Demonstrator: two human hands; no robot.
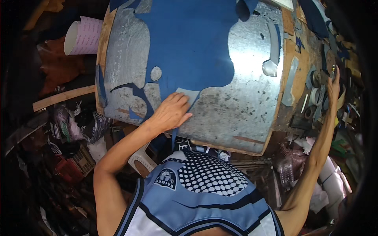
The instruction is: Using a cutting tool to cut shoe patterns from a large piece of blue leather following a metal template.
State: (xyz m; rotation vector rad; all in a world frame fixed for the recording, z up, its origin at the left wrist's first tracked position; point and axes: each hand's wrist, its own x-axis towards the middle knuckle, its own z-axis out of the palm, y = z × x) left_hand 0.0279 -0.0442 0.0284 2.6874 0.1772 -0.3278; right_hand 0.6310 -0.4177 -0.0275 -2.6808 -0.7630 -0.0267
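Observation:
A blue sheet of leather-like material (189, 43) with cut-away, curved edges lies over the metal-topped work board (236, 114). At its near edge is a small flat grey template (187, 93). My left hand (172, 111) presses bent fingers onto this grey piece, with the thumb held apart. Far out to the right, my right hand (334, 86) reaches over the cluttered side of the bench. Between its thumb and fingers sits a small slim item (333, 72) with a shiny, yellowish part, too small to name.
Blue offcuts (138, 94) lie left on the board. A curved grey strip (273, 43) and a grey template (290, 80) lie right. Tape rolls (315, 95) and scissors (299, 44) crowd the bench side. A rolled pink sheet (88, 35) and a plastic crate (80, 161) stand left.

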